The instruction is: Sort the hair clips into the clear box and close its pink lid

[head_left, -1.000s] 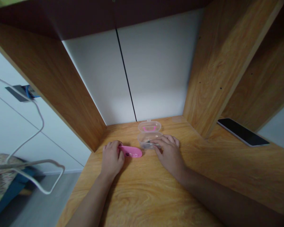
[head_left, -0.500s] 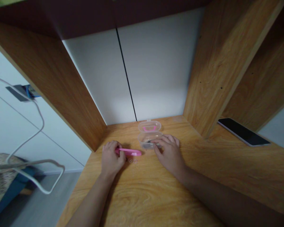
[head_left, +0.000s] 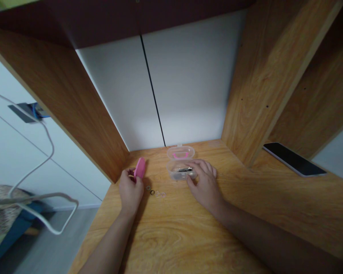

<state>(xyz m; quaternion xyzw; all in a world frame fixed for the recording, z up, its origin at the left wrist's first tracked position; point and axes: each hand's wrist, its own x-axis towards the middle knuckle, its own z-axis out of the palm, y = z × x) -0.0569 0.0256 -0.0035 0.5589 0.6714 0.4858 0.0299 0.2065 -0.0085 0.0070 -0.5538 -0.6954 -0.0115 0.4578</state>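
My left hand (head_left: 131,192) is closed around a flat pink piece (head_left: 140,168) with a rounded end, held tilted up above the table; its exact kind does not show. Just right of that hand, several small hair ties (head_left: 152,192), one dark and others pale, lie in a row on the wood. A clear plastic box (head_left: 175,173) stands with its lid (head_left: 171,153) swung back, a pink handle on the lid. Dark slim items (head_left: 185,170) lie inside it. My right hand (head_left: 204,182) grips the box's right side, thumb by the front wall and fingers over the rim.
The wooden tabletop (head_left: 171,236) is closed in by a left side panel (head_left: 82,110), a white back wall (head_left: 185,83) and a right upright (head_left: 246,95). A phone-like dark slab (head_left: 294,159) lies at the right. A white cable (head_left: 50,139) hangs at the left.
My left hand has turned the pink piece from lying sideways to pointing up and away, uncovering the hair ties. The right hand stays at the box, its fingers shifted slightly, showing more dark items.
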